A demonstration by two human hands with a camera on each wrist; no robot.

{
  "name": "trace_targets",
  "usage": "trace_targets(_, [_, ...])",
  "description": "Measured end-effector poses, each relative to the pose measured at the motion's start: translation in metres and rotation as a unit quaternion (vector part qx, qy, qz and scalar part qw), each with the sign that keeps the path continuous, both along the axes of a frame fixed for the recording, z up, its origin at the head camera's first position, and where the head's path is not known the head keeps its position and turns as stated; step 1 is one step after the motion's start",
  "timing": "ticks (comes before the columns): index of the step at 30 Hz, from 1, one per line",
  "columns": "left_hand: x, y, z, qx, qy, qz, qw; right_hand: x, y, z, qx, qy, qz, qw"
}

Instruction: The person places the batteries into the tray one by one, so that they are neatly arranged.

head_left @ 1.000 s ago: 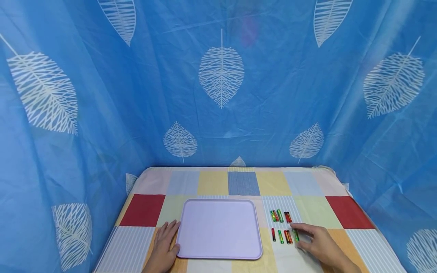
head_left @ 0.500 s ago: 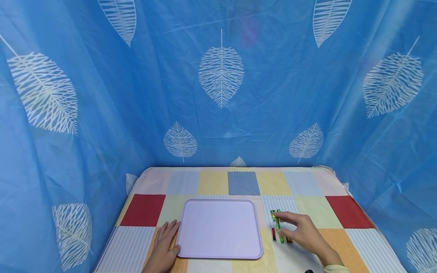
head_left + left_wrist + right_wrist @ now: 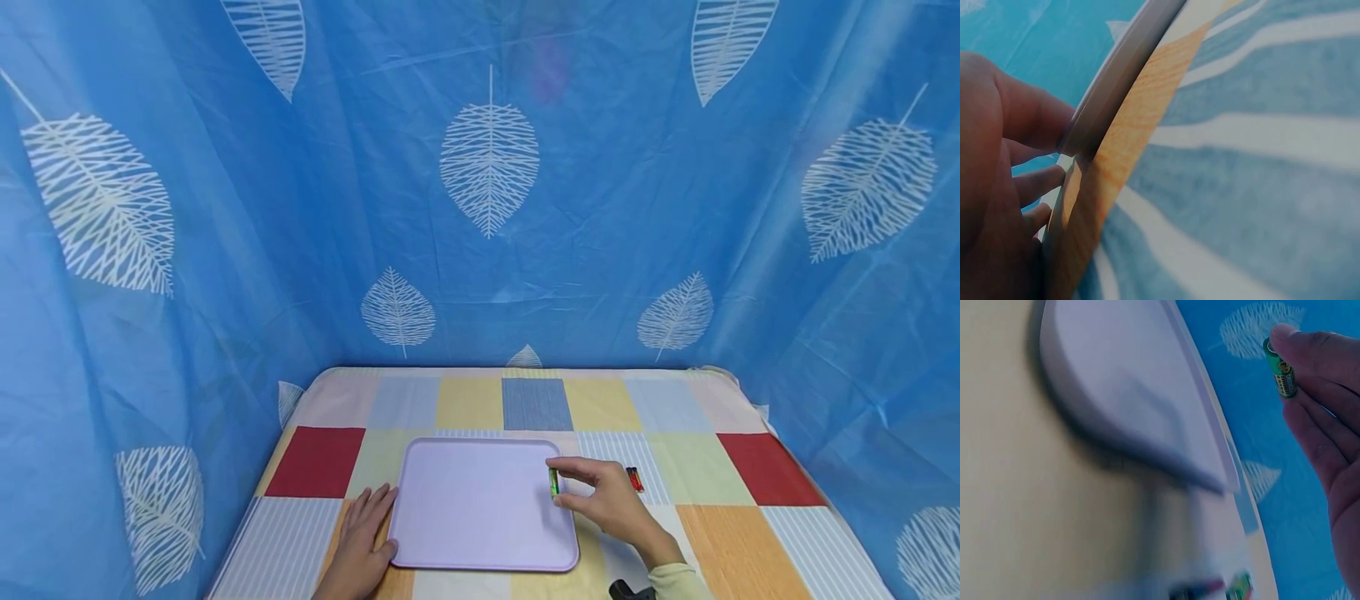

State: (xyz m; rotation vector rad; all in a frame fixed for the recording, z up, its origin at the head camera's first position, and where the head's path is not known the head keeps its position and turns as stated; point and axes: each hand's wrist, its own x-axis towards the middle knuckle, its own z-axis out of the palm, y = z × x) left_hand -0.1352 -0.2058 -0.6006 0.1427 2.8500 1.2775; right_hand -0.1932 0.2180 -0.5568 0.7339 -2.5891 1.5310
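In the head view my right hand [image 3: 613, 498] is over the right edge of a pale lilac tray [image 3: 480, 504]. It pinches a small green battery [image 3: 553, 482] by its two ends, between thumb and fingertips. The right wrist view shows that green and gold battery [image 3: 1280, 372] close up, apart from the tray. My left hand [image 3: 362, 546] rests at the tray's left side with fingers extended. In the left wrist view its thumb touches the outer rim [image 3: 1110, 94] of the tray. Nothing is held in the left hand.
Red batteries [image 3: 634, 479] lie on the patchwork tablecloth [image 3: 720, 542] beyond my right hand, which hides other batteries. At the bottom of the right wrist view a green battery [image 3: 1239, 586] is blurred. A blue leaf-print curtain [image 3: 570, 292] encloses the table.
My right hand has left the far-right battery, reached one further left and now carries a green battery leftward to the tray's right edge. The left hand and tray stay in place.
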Motion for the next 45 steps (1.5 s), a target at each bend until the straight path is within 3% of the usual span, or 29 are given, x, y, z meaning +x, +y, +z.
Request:
trace_targets(12, [0.002,0.001,0.003,0.004,0.001,0.002,1.0,-0.012,-0.069,-0.001,-0.041,-0.004,0.041,0.9983])
trace_targets(22, [0.003,0.002,-0.001,0.025,0.032,0.004,0.9992,-0.018,-0.121,-0.007,-0.052,0.009,0.08,0.9954])
trace_targets(29, [0.003,0.001,0.0,0.004,0.023,0.007,0.9997,-0.023,-0.155,-0.012,-0.06,0.006,0.102,0.993])
trace_targets(36, [-0.001,0.0,0.003,-0.002,-0.017,0.006,0.9998,-0.028,-0.187,-0.015,-0.026,0.02,0.114,0.9929])
trace_targets(45, [-0.003,-0.001,0.003,-0.003,-0.03,0.004,0.9995,-0.031,-0.218,-0.027,0.037,0.018,0.096,0.9945])
